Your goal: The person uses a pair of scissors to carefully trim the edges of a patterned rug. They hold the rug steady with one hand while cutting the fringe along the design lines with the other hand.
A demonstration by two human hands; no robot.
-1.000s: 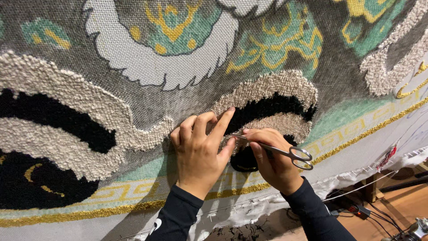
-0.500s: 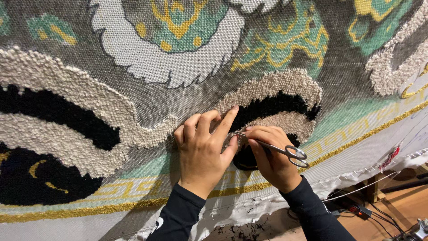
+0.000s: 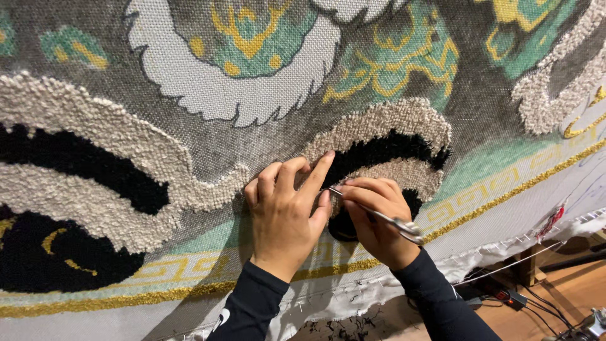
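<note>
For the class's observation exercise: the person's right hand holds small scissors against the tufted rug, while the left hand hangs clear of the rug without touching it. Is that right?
Not quite. In the head view the left hand lies flat on the rug, fingers pressed on the pile beside the scissors. The right hand does hold the small scissors against the tufted rug.

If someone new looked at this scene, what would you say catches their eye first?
Two hands meet at the centre of a large hanging tufted rug with cream, black, green and gold patterns. The left hand presses flat on the fabric while the right hand holds small silver scissors beside a cream looped arch.
</note>
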